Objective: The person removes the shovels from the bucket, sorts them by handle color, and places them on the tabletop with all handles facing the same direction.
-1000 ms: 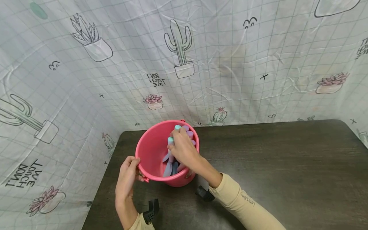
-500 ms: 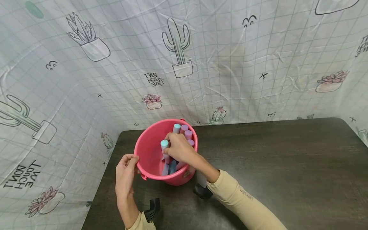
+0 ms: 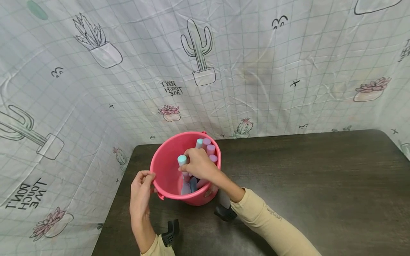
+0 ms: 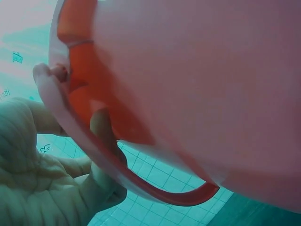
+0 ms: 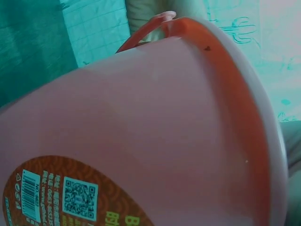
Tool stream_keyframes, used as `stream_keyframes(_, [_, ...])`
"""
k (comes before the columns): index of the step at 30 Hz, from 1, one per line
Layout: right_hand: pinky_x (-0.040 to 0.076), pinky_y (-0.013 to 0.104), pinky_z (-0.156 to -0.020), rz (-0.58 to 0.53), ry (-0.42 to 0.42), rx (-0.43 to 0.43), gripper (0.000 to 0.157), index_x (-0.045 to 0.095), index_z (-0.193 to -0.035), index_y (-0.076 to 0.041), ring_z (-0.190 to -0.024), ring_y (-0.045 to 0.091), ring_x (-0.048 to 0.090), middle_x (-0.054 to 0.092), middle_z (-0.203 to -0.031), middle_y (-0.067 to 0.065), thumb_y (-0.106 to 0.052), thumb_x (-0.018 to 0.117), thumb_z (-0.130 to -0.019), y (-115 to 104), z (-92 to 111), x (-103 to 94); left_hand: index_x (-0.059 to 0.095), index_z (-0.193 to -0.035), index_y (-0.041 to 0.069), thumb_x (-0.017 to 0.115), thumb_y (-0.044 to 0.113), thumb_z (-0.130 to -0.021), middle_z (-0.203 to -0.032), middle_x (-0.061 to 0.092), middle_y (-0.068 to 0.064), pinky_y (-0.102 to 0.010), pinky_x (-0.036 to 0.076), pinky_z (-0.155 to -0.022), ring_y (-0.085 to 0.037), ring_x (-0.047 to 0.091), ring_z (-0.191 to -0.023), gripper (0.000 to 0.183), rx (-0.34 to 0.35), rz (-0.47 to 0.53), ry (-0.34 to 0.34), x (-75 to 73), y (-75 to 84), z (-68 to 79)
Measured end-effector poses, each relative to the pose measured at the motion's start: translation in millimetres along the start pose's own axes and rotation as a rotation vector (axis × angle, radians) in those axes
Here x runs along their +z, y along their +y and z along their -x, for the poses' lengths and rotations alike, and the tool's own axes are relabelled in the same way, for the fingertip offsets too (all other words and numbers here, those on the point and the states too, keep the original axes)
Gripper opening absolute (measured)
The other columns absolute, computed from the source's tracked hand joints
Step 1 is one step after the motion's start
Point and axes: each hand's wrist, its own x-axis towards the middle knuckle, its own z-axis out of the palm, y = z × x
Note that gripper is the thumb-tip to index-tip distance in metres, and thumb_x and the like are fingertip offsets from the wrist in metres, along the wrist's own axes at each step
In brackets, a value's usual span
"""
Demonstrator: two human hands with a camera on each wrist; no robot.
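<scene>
A pink bucket (image 3: 168, 160) stands at the left of the dark table. My left hand (image 3: 140, 190) holds its rim on the near left side, and in the left wrist view its fingers lie around the bucket's pink handle (image 4: 181, 198). Inside the rim my right hand (image 3: 200, 164) pinches a stick-like piece with a teal end (image 3: 182, 159). Another teal-ended stick (image 3: 199, 143) and several purple-ended sticks (image 3: 210, 149) lean on the right inner wall. Below, grey-blue blade-like parts (image 3: 186, 188) show; their exact kind is unclear. The right wrist view shows mostly bucket wall (image 5: 141, 108).
A dark wooden table (image 3: 304, 177) extends to the right. Behind and left hangs a white grid-patterned sheet (image 3: 256, 71) with cactus drawings. Black wrist devices (image 3: 225, 212) sit close to the bucket's front. A label (image 5: 56, 193) marks the bucket's outside.
My right hand has drawn the teal-ended stick leftward, away from the other sticks, then moved little over the last half second. My left hand keeps its hold on the rim.
</scene>
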Motion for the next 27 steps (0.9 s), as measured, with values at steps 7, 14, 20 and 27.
stream_keyframes(7, [0.06,0.036,-0.086,-0.224,0.042,0.019,0.033,0.065,-0.121,0.005,-0.099,0.025,0.07,0.072,-0.108,0.013,-0.006,0.076,-0.092,2,5,-7.2,0.056,-0.106,-0.005,0.053,0.008,-0.103,-0.082,0.061,-0.006,-0.022,0.056,-0.061,-0.012,0.061,-0.072,0.013,0.002,0.006,-0.011,1.2,1.4,-0.2])
stream_keyframes(14, [0.058,0.035,-0.082,-0.319,0.149,-0.048,0.03,0.065,-0.121,0.003,-0.097,0.024,0.069,0.07,-0.108,0.012,-0.004,0.074,-0.094,0,14,-17.6,0.056,-0.106,-0.005,0.053,0.007,-0.103,-0.084,0.062,-0.01,-0.022,0.056,-0.06,-0.013,0.062,-0.072,0.013,0.007,0.015,-0.005,1.7,1.5,-1.3])
stream_keyframes(20, [0.059,0.032,-0.075,-0.33,0.27,-0.148,0.03,0.069,-0.122,0.001,-0.089,0.023,0.07,0.072,-0.106,0.011,-0.004,0.076,-0.093,0,22,-28.9,0.056,-0.107,-0.004,0.052,0.008,-0.103,-0.087,0.063,-0.013,-0.022,0.056,-0.061,-0.015,0.062,-0.073,0.013,0.008,0.001,0.001,1.8,0.3,-1.3])
stream_keyframes(27, [0.059,0.035,-0.082,-0.364,0.407,-0.205,0.027,0.069,-0.119,0.002,-0.084,0.025,0.069,0.072,-0.103,0.013,-0.005,0.076,-0.094,-1,36,-50.3,0.056,-0.107,-0.004,0.052,0.009,-0.104,-0.088,0.063,-0.013,-0.022,0.056,-0.064,-0.018,0.063,-0.079,0.014,-0.001,-0.018,0.006,1.5,-0.3,0.3])
